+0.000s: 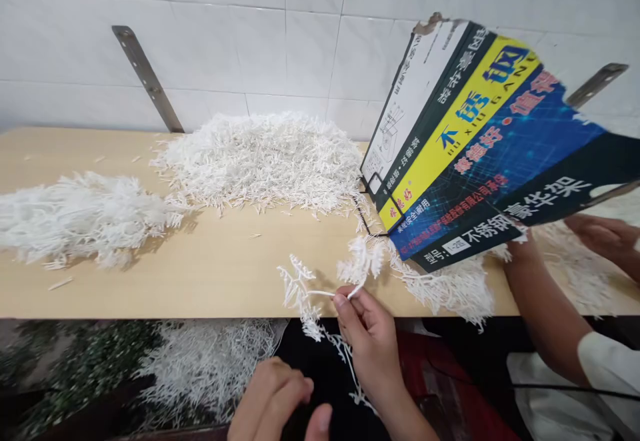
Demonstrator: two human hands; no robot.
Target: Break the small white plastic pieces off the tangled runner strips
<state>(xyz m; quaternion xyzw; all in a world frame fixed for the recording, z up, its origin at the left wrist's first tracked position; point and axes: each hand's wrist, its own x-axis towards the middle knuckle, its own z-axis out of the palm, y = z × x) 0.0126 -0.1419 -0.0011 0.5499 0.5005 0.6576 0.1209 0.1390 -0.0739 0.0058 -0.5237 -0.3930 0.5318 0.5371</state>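
Note:
A thin white plastic sprig (300,294) with small forked twigs is pinched between the thumb and fingers of my right hand (367,338), at the table's front edge. Its stem bends at the fingertips, with one twiggy end to the left and another pointing up. More white twigs hang beside that hand, below the table edge. My left hand (275,401) is lower and nearer to me; its fingers are curled, the thumb stands apart, and nothing shows between them. Beyond my hands lies a large heap of loose white pieces (265,158) on the wooden table (215,274).
A bundle of white sprigs (85,218) lies at the left. A torn printed carton (475,141) stands at the right, partly hiding another person's arms (545,308) and more white pieces (450,288). White sprigs (210,368) and green foliage (100,368) sit below the table.

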